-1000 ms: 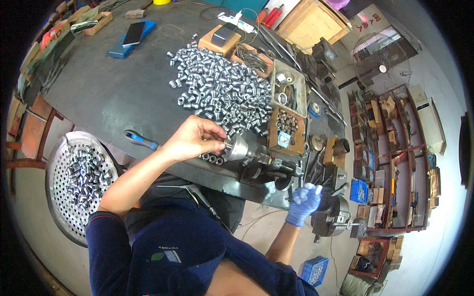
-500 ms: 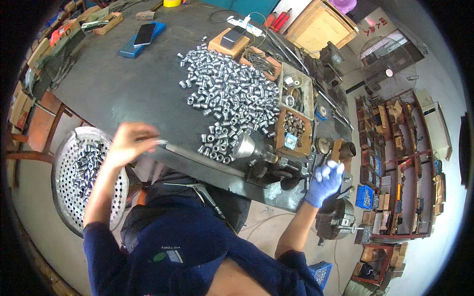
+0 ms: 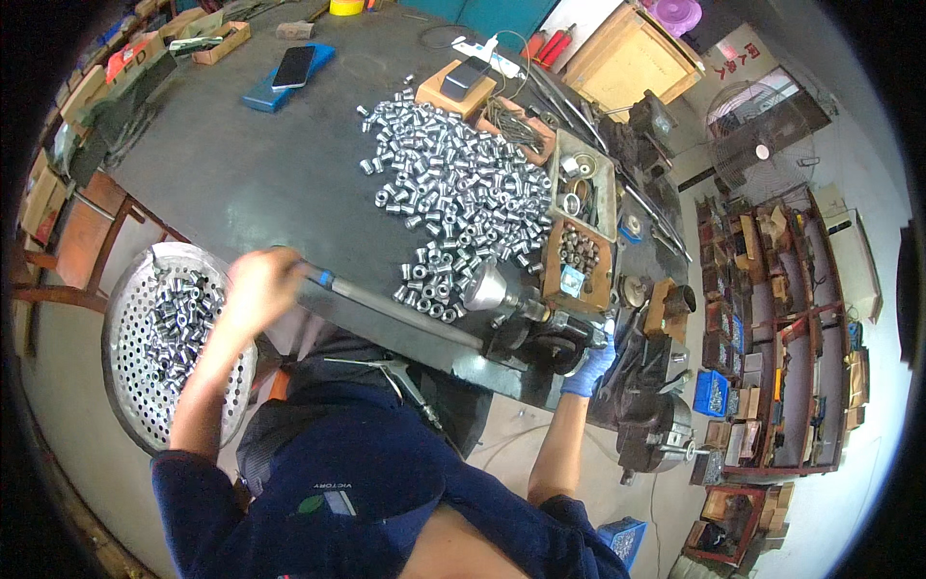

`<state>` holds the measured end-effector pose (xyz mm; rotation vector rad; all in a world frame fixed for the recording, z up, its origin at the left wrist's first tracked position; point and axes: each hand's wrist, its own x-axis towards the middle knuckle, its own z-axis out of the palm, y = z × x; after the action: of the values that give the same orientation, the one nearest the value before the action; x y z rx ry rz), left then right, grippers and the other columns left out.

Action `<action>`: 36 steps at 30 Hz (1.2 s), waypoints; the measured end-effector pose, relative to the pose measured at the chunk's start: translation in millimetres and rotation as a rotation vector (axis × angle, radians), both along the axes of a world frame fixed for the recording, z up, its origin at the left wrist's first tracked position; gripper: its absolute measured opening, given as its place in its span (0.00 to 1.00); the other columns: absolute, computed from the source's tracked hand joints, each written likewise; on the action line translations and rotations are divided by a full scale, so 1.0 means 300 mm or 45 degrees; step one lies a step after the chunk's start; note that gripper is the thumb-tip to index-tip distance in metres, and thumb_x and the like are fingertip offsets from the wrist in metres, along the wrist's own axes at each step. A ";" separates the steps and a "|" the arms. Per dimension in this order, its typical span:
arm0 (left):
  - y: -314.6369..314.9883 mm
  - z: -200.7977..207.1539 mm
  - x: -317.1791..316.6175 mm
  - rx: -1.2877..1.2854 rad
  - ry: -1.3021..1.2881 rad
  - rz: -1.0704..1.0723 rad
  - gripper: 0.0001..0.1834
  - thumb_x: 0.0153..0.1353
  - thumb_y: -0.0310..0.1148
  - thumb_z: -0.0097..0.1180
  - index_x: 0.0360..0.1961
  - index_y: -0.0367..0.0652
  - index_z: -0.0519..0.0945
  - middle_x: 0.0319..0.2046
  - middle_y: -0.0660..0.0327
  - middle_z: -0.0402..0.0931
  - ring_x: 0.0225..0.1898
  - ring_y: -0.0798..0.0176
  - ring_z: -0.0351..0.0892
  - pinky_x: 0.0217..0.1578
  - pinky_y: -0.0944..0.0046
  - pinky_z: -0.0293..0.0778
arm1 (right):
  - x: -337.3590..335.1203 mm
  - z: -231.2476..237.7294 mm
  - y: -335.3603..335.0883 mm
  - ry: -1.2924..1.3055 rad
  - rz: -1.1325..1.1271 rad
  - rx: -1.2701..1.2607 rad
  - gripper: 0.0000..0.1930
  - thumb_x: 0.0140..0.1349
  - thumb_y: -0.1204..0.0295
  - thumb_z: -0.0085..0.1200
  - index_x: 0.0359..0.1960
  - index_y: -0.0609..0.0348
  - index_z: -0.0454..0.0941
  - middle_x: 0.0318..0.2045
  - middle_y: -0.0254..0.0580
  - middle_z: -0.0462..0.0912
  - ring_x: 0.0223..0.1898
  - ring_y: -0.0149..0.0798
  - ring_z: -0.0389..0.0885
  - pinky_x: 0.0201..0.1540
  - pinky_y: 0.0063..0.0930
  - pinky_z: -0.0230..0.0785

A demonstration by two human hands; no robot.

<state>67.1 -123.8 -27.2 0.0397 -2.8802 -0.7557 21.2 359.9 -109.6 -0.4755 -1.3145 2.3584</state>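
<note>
My bare left hand (image 3: 263, 288), blurred, is closed at the bench's front edge. A dark rod end with a blue band (image 3: 325, 279) comes out from its fingers, in line with a long grey bar (image 3: 395, 307) that runs to the dark bench fixture (image 3: 540, 338). My right hand (image 3: 590, 369), in a pale blue glove, is at the right end of that fixture; its fingers are mostly hidden. A silver cone-shaped part (image 3: 490, 289) sticks out of the fixture. Beyond the bar lies a big heap of small silver metal fittings (image 3: 453, 183).
A perforated metal stool (image 3: 125, 386) at left carries more fittings. An air gun (image 3: 410, 386) is by my lap. Parts boxes (image 3: 586, 280), a bench vise (image 3: 656, 425) and shelving (image 3: 762, 318) are at right. A phone (image 3: 293, 67) lies on a blue case.
My right hand has moved left and down from the air onto the fixture's end. My left hand has closed and dropped slightly; a dark blue-banded rod end now shows beside it.
</note>
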 end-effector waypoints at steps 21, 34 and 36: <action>0.316 -0.029 -0.203 1.508 -0.440 -0.594 0.06 0.50 0.20 0.54 0.31 0.34 0.72 0.22 0.62 0.73 0.25 0.73 0.74 0.26 0.72 0.71 | 0.094 -0.046 0.021 0.027 -0.007 -0.083 0.16 0.59 0.62 0.45 0.42 0.61 0.73 0.38 0.45 0.78 0.40 0.43 0.76 0.48 0.38 0.68; 0.405 0.049 -0.212 1.524 -0.462 -0.867 0.09 0.57 0.22 0.50 0.40 0.30 0.72 0.26 0.56 0.76 0.29 0.66 0.78 0.33 0.69 0.72 | 0.147 0.026 -0.029 0.082 0.102 -0.149 0.16 0.60 0.61 0.46 0.38 0.62 0.73 0.34 0.43 0.78 0.34 0.36 0.76 0.38 0.30 0.70; 0.409 0.052 -0.214 1.571 -0.488 -0.904 0.10 0.57 0.22 0.50 0.40 0.29 0.72 0.26 0.56 0.76 0.29 0.66 0.78 0.34 0.68 0.72 | 0.183 -0.017 0.047 0.166 0.247 -0.202 0.16 0.61 0.60 0.45 0.34 0.62 0.73 0.27 0.41 0.78 0.25 0.31 0.75 0.25 0.23 0.69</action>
<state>2.8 -1.1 -11.8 -0.7658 -2.1295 -2.7208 76.1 374.0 -114.7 -0.2435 -1.1663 2.6177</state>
